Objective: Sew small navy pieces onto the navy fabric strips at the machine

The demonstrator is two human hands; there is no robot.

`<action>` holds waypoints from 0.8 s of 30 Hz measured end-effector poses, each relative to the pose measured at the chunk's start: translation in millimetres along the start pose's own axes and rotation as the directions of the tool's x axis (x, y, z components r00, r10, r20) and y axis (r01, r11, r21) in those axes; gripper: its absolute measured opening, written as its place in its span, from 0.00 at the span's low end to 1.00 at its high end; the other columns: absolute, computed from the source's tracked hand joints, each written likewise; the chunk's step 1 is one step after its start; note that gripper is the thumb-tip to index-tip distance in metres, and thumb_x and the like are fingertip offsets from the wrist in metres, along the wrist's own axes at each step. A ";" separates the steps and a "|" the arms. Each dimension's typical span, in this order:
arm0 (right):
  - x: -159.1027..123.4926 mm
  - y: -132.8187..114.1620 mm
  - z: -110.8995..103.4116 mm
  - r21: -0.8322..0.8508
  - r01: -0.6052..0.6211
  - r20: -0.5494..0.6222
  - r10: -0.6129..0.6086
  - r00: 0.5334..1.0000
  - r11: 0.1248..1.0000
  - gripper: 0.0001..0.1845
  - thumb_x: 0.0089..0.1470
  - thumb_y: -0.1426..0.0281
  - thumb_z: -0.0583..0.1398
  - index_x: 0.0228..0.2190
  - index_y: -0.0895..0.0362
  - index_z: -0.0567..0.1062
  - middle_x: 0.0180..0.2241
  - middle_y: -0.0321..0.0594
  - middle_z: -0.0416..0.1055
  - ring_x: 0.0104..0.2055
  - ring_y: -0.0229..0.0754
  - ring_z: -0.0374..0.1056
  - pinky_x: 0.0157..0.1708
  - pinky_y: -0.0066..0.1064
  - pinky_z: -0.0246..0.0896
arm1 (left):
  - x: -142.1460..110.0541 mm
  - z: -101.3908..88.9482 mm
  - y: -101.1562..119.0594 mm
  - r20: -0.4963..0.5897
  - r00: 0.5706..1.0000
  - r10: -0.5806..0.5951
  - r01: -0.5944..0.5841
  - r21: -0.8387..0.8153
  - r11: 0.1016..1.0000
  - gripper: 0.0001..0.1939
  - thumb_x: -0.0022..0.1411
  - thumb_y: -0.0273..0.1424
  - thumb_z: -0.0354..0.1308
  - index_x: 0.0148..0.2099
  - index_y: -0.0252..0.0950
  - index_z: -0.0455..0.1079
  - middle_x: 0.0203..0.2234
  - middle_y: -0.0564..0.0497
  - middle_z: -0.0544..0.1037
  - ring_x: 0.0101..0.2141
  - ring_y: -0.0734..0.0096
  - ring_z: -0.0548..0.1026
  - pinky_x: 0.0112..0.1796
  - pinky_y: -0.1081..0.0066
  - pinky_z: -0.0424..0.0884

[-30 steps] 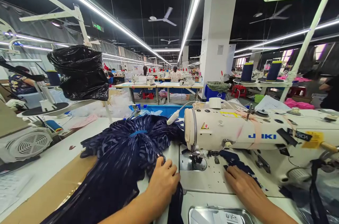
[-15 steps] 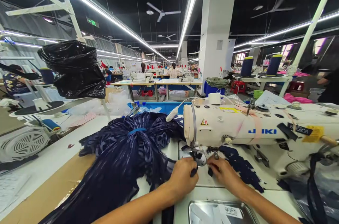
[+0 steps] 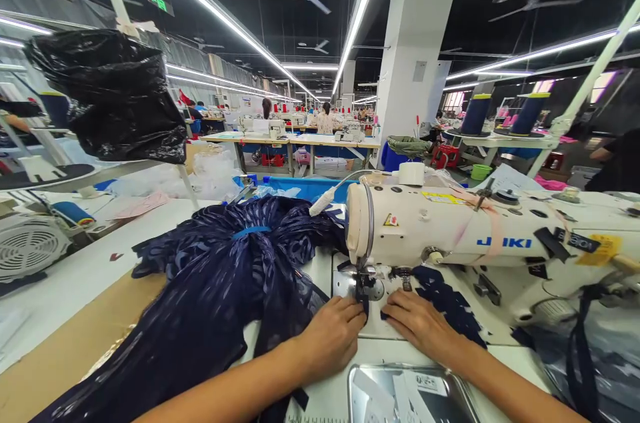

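Strip [image 3: 366,309] of navy fabric, head view: at stitching end of sewing machine [image 3: 425,226]. Left hand [image 3: 333,333]: grip bunched right by it, pinching or pressing, can't tell. Right hand [image 3: 423,324]: fingers together, tips at dark scrap [image 3: 383,316], hold unclear. Probably best: lie flat, light even tension, fingertips clear of stitching.

The left hand [image 3: 331,333], right hand [image 3: 423,324] and forearms [image 3: 240,379] are bare, as far as visible.
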State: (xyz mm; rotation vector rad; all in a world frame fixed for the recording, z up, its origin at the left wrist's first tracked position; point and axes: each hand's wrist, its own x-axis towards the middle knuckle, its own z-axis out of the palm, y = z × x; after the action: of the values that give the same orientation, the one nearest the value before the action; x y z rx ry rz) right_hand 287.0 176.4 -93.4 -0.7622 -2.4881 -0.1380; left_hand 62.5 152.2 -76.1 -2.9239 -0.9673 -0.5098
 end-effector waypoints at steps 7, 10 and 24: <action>27.4 -1.2 23.8 -0.100 -0.246 0.005 0.247 0.969 0.964 0.03 0.50 0.78 0.56 0.30 0.59 0.68 0.30 0.43 0.69 0.33 0.44 0.66 0.31 0.34 0.64 | -2.5 3.5 -2.6 0.040 0.998 0.041 -0.044 0.080 0.996 0.22 0.54 0.17 0.47 0.51 0.28 0.64 0.47 0.41 0.71 0.47 0.59 0.67 0.48 0.60 0.65; 35.7 -4.2 28.5 -0.192 -0.249 0.080 0.268 0.960 0.949 0.06 0.51 0.79 0.54 0.32 0.60 0.69 0.33 0.44 0.70 0.35 0.46 0.66 0.33 0.35 0.63 | -2.9 7.7 -4.3 0.049 0.997 0.066 -0.072 0.121 0.990 0.20 0.54 0.18 0.47 0.51 0.27 0.64 0.47 0.39 0.71 0.47 0.58 0.68 0.49 0.59 0.65; 51.0 5.0 19.4 0.198 -0.565 0.355 0.479 0.803 0.801 0.06 0.53 0.74 0.52 0.25 0.57 0.66 0.24 0.34 0.66 0.28 0.37 0.61 0.29 0.28 0.52 | 8.4 -8.3 -0.3 0.239 0.971 0.020 -0.066 0.187 0.980 0.12 0.59 0.22 0.47 0.43 0.30 0.67 0.52 0.39 0.66 0.47 0.57 0.67 0.47 0.58 0.64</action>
State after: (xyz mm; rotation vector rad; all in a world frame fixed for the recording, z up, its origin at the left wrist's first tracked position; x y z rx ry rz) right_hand 245.1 210.4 -83.9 -1.3884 -2.3601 0.5785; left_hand 66.1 156.3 -65.7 -2.8637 -0.9125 -0.0596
